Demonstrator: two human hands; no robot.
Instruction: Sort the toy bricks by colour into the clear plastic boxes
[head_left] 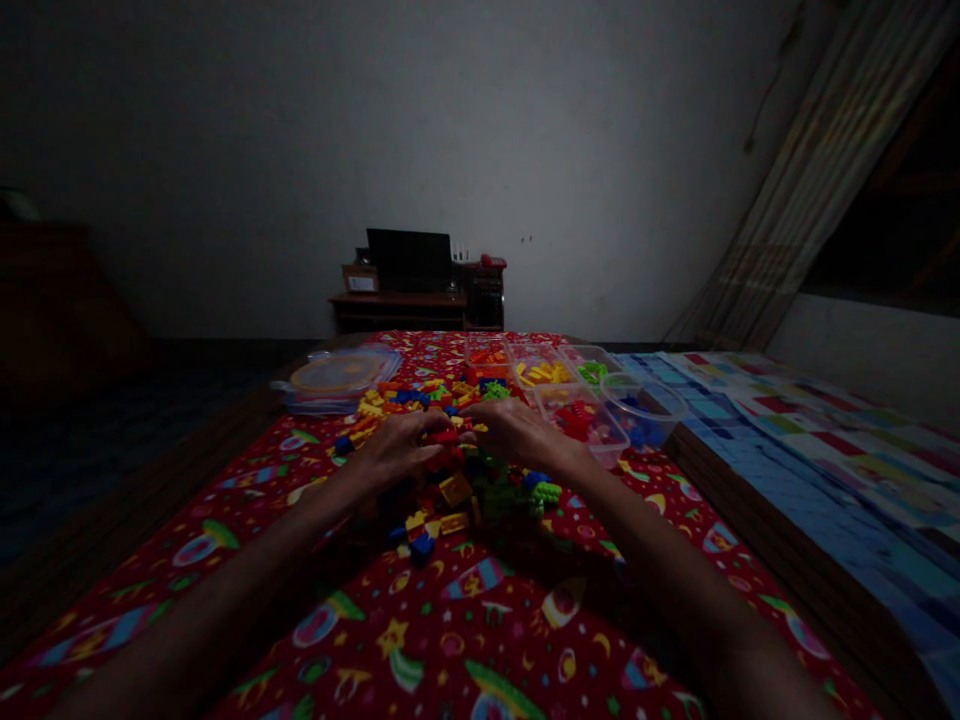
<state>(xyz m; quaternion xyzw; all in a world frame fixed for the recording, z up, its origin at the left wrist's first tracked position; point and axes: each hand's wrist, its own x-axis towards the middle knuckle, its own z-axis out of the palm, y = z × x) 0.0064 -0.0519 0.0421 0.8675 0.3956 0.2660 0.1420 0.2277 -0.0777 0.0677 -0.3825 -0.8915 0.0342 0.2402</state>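
Observation:
A heap of small plastic building bricks in red, yellow, blue, green and orange lies on a red patterned cloth. Both my hands rest over the heap's middle. My left hand and my right hand meet fingertip to fingertip, pinched on a small red brick between them. More bricks lie scattered just beyond my fingers.
Clear plastic tubs hold sorted bricks at the back right: orange, yellow, green, red and blue. Stacked lids sit at the back left. A checked mat lies to the right. A desk with a laptop stands by the wall.

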